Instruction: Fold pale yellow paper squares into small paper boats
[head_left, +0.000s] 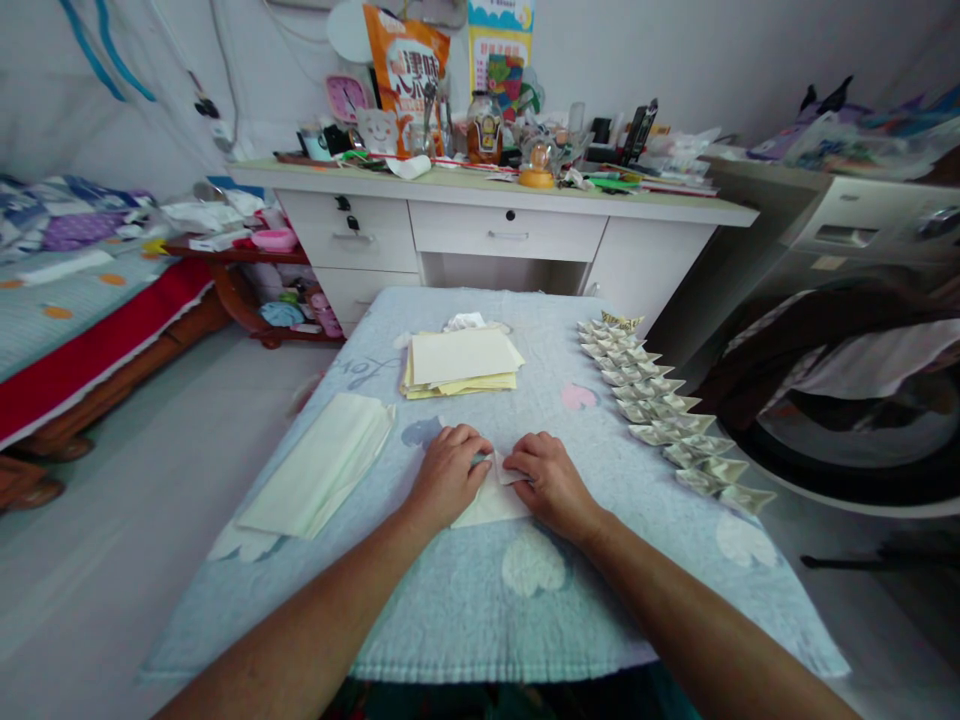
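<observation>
Centrally, on the pale blue cloth [465, 610] covering the table: one sheet of cream paper [491, 497], partly folded, lying flat between both hands. Left hand [448, 472] presses down on its left corner, fingers curled closed over it; right hand [550, 478] pins a raised flap, fingertips flat on the fold. Paper judged light, thin, pliable, easily creased or torn; best held at edges and corners. Nearby: yellow sheet stack [461, 362], folded paper pieces in a row [664, 405], pale folded sheets [319, 468].

Home bedrm: bed [67, 300], cluttered desk [495, 205] w/ drawers.
</observation>
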